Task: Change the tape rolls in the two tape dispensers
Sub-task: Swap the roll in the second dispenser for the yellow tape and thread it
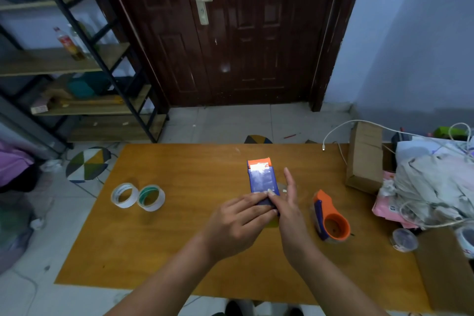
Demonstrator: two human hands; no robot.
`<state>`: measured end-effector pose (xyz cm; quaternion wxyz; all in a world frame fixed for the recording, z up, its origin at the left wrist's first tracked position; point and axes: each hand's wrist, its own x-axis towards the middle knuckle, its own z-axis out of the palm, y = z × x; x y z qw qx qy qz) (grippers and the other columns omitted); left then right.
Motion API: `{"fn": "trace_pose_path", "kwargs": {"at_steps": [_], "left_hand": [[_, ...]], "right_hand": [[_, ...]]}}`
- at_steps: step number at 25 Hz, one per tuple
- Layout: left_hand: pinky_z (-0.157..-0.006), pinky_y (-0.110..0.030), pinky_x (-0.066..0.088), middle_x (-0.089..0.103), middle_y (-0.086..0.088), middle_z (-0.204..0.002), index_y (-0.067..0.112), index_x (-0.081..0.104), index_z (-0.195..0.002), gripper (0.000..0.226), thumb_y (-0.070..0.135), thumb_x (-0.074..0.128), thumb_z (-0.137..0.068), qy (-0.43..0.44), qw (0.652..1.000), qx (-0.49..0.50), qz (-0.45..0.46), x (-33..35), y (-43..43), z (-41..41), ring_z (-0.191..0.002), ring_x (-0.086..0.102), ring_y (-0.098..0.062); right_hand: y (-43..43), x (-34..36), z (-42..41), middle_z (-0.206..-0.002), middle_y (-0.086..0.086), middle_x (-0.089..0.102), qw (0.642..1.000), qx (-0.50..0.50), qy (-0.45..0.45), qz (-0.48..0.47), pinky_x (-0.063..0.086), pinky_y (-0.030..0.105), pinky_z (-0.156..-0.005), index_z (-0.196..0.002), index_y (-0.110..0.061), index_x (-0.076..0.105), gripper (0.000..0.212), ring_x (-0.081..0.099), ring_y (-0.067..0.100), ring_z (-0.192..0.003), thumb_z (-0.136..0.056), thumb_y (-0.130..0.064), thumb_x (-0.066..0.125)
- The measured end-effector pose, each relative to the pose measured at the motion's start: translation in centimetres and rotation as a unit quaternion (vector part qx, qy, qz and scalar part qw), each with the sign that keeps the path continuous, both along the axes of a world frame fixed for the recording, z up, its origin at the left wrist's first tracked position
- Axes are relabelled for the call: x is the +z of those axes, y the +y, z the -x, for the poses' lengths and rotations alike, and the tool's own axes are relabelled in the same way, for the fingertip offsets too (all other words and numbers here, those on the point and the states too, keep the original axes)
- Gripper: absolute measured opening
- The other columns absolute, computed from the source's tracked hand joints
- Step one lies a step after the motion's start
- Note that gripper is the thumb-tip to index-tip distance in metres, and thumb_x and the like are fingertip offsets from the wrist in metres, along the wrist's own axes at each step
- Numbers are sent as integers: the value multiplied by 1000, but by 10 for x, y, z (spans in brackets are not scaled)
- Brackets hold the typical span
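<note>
A person's two hands meet over the middle of the wooden tabletop on a blue-and-orange tape dispenser. It lies lengthwise, its orange end pointing to 12 o'clock and its near end hidden under the hands. The left hand grips that near end, fingers curled over it from the 9 o'clock side. The right hand comes in from 3 o'clock with its fingers straight and loosely spread, pointing to 12 o'clock beside the dispenser. Its thumb lies on the top face near the right corner; the hand holds nothing closed. A shiny patch shows on the dispenser's top just below the orange end.

At 4 o'clock from this dispenser, apart from the hands, a second tape dispenser lies on the tabletop, its round orange hub facing up. At 9 o'clock, well apart, two tape rolls stand on edge and touch each other: a white-cored tape roll and, on its right, a green-cored tape roll.

At 2 o'clock a cardboard box rests on the tabletop's right side, with a heap of crumpled cloth and bags beyond it and a white cable looping past. Near the right edge at 4 o'clock sits a small clear tape roll.
</note>
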<state>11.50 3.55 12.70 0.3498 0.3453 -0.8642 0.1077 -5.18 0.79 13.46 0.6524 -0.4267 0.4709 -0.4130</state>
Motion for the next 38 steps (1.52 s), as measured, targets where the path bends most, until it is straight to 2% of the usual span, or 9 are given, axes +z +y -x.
{"fn": "trace_pose_path", "kwargs": {"at_steps": [5,10,13,16,19,24,29,34,38], "left_hand": [[-102,-38,59,82,-4,-118,10,83,-115,25,4,83,-91,26,999,14,-13,-25,15,13,-125,73,-19],[-84,-19,58,80,9,-106,22,79,-110,17,11,73,-100,230,948,104,-193,-45,8,20,-97,76,-7],[-81,-25,62,81,11,-107,34,79,-111,20,19,68,-105,427,750,218,-455,-57,-17,33,-95,77,-8],[-78,-32,61,76,-9,-118,8,71,-127,24,19,58,-110,551,528,226,-606,-74,-47,46,-101,76,-24],[-81,-29,56,73,-13,-117,7,67,-120,19,18,54,-112,568,454,232,-646,-92,-58,60,-101,71,-22],[-80,-19,60,74,-13,-113,-1,70,-126,29,18,53,-113,570,418,246,-663,-132,-57,69,-101,71,-16],[-97,-43,51,70,-20,-106,-2,72,-116,27,17,53,-112,561,415,273,-662,-175,-59,68,-103,64,-27],[-80,-35,50,76,-18,-95,-2,74,-115,25,14,56,-111,519,451,306,-658,-197,-62,69,-83,67,-21],[-93,-39,55,75,-25,-125,1,72,-127,26,15,59,-109,480,489,328,-650,-202,-63,68,-118,71,-39]], "right_hand": [[-2,-6,3,-137,0,63,999,-8,37,-22,63,26,-82,-159,-52,23,71,74,12,-107,-108,-14,53],[-4,-23,14,-156,7,51,973,34,220,57,53,44,-105,-161,-54,0,72,62,21,-125,-111,-33,47],[-8,-39,18,-154,8,52,941,59,317,100,58,41,-91,-164,-45,-6,73,66,23,-114,-111,-34,43],[-18,-57,20,-153,6,52,906,86,397,115,60,47,-82,-164,-44,-9,74,68,26,-108,-111,-32,42],[-29,-82,21,-152,7,52,872,121,464,99,59,48,-79,-162,-48,-15,79,67,32,-110,-110,-32,42],[-40,-123,18,-132,9,63,854,148,496,55,58,45,-79,-164,-45,-5,77,68,32,-106,-108,-29,45],[-42,-151,7,-126,7,63,842,159,514,36,56,41,-77,-165,-48,3,79,69,30,-105,-105,-25,49],[-47,-167,2,-126,8,62,823,165,541,53,56,45,-78,-166,-43,0,85,69,32,-107,-103,-23,53],[-50,-173,-1,-130,11,63,834,141,531,52,58,47,-81,-167,-36,-3,86,68,33,-111,-103,-27,54]]}}
